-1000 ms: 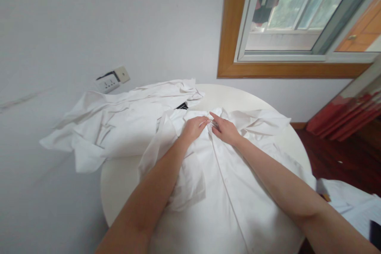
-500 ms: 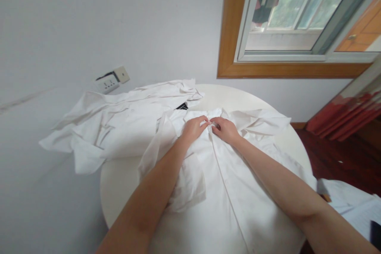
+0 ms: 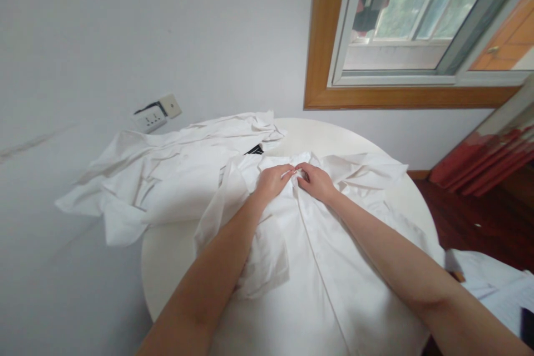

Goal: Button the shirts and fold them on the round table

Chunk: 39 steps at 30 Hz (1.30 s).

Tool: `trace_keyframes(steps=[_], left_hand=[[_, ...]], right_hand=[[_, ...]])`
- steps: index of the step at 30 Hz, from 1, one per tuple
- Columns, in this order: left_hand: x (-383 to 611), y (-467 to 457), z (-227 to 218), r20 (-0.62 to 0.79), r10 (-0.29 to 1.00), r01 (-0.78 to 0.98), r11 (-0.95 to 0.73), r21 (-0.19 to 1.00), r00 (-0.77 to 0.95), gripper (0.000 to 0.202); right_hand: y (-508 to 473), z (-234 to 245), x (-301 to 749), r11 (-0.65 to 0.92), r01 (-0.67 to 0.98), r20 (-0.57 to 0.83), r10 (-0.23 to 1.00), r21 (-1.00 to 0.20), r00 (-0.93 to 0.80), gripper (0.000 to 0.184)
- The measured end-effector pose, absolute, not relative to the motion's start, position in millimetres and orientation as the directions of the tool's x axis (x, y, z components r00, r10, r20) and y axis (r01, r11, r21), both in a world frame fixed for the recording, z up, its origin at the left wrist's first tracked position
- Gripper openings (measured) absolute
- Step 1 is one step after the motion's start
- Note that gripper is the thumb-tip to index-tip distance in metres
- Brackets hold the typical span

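Where the wall (image 3: 62, 67) meets the view's left side, a socket plate (image 3: 151, 118) sits above a heap of white cloth (image 3: 179, 183); the heap lies rumpled along the far left edge of the round white bench (image 3: 167, 270), partly hanging over it; a dark thing (image 3: 254, 149), mostly covered, shows at its right end; next comes a white shirt (image 3: 321, 278), spread front up over the middle of the bench, its collar end towards the far edge and its body running down over the near edge; one sleeve is folded under the left forearm; the left hand (image 3: 274, 182) is nearly closed, thumb and fingertips pinching cloth at the top of the front strip; the right hand (image 3: 316, 182), curled with a small gap inside the fingers, pinches the same spot, fingertips meeting the left's; whether a button is between them is too small to tell; the other sleeve (image 3: 367, 169) reaches the right edge; beyond that edge are a red-and-pale curtain (image 3: 479, 164) and, lower, white papers (image 3: 500, 300).
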<state>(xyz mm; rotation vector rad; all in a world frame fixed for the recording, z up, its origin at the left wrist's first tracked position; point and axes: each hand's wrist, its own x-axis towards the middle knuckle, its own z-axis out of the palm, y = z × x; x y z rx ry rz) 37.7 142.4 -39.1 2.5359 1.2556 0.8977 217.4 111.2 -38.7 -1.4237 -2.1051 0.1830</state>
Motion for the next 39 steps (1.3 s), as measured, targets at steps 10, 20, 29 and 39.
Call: trace_keyframes(steps=[10, 20, 29, 39], left_hand=[[41.3, 137.8, -34.0, 0.38, 0.829, 0.808, -0.524, 0.269, 0.411, 0.024], [33.9, 147.4, -38.9, 0.347, 0.811, 0.693, -0.584, 0.423, 0.471, 0.034], [26.0, 152.3, -36.5, 0.284, 0.765, 0.539, -0.619, 0.571, 0.578, 0.03], [22.4, 159.3, -41.9, 0.321, 0.754, 0.469, -0.623, 0.626, 0.573, 0.027]], right_hand=[[114.1, -38.6, 215.5, 0.373, 0.817, 0.372, 0.904, -0.44, -0.212, 0.018], [111.2, -38.6, 221.3, 0.512, 0.764, 0.42, 0.839, -0.393, -0.346, 0.03], [114.3, -40.3, 221.4, 0.494, 0.744, 0.408, 0.855, -0.451, -0.321, 0.021], [114.6, -41.3, 222.3, 0.476, 0.722, 0.424, 0.863, -0.502, -0.274, 0.015]])
